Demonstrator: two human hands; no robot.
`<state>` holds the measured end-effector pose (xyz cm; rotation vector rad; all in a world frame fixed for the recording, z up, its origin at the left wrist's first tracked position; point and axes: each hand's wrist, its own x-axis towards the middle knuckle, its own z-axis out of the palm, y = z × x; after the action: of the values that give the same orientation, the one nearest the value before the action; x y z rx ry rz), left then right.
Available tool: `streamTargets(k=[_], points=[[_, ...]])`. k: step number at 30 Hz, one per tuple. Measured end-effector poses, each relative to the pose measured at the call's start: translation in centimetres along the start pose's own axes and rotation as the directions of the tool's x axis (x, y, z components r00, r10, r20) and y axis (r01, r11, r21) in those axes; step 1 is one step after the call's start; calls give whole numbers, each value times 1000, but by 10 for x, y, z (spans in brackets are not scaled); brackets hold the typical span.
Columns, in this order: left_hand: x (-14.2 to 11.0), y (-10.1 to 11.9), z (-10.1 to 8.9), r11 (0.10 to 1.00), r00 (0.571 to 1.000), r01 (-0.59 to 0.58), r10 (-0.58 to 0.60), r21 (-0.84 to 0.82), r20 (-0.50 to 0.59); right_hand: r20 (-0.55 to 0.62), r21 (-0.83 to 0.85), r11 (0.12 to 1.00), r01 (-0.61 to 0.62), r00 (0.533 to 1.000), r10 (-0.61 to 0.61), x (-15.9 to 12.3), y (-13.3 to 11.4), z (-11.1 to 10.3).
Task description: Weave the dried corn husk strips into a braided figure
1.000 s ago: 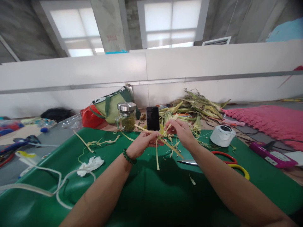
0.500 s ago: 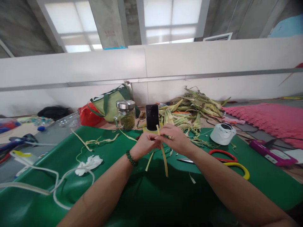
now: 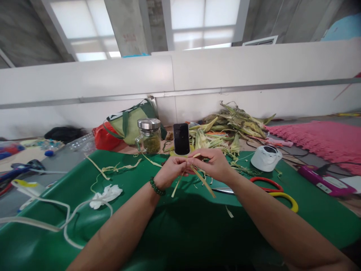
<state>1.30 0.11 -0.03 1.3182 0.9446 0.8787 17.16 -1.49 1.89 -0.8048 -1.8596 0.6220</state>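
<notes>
Over the middle of the green mat (image 3: 135,214), my left hand (image 3: 172,170) and my right hand (image 3: 213,162) meet at the fingertips. Both are closed in a pinch on narrow strips of dried corn husk. One yellowish corn husk strip (image 3: 207,184) slants down to the right below my right hand. A shorter, paler corn husk strip (image 3: 176,186) hangs below my left fingers. Where the strips cross is hidden by my fingers. A green bead bracelet (image 3: 155,186) circles my left wrist. Scissors (image 3: 263,186) with red and yellow handles lie partly under my right forearm.
A phone (image 3: 181,138) stands upright behind my hands, a lidded glass jar (image 3: 149,137) left of it. Corn husks (image 3: 237,122) pile up at the back. A white roll (image 3: 266,159) and a magenta device (image 3: 324,180) are right; white tissue (image 3: 106,196) and a white cable (image 3: 67,226) left.
The longer husk strip has swung from nearly upright to a slant, its lower end now further right. My right fingers have shifted slightly; both hands still pinch.
</notes>
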Motion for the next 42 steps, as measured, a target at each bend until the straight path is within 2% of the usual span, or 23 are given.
streamTargets(k=[2,4,6,8,12,15,17,21,26,33,38,42], points=[[2,0,0,999,999,-3,0,-45,-52,-81,48,998,-41,996,44,1,0,-5],[3,0,0,994,996,-3,-8,-112,-94,-146,-17,994,-105,984,101,4,4,-9],[3,-1,1,987,996,-2,-13,-160,-89,-125,-165,972,-168,981,148,7,11,-12],[1,-1,3,987,999,-13,5,-162,-51,-68,-217,956,-196,980,185,10,18,-10],[-3,-1,5,993,999,-36,35,-115,-13,-21,15,960,-278,960,279,12,24,-2],[-5,2,5,997,1000,-10,9,-79,-3,-74,230,914,-335,930,359,12,25,1],[-5,3,4,998,1000,8,-8,-68,-4,-114,312,887,-340,914,390,13,27,2],[-3,3,3,991,998,52,-55,-121,-15,-159,284,899,-333,908,387,15,33,0],[0,4,5,976,993,102,-113,-192,-46,-125,132,934,-331,930,347,16,42,-2],[-2,1,3,994,999,26,-28,-104,-16,-136,44,961,-272,951,276,16,37,-4],[-1,2,2,984,998,65,-62,-164,24,-174,100,950,-295,935,308,17,36,-5],[-1,1,3,990,999,37,-38,-137,-5,-171,224,926,-303,923,344,18,36,-5]])
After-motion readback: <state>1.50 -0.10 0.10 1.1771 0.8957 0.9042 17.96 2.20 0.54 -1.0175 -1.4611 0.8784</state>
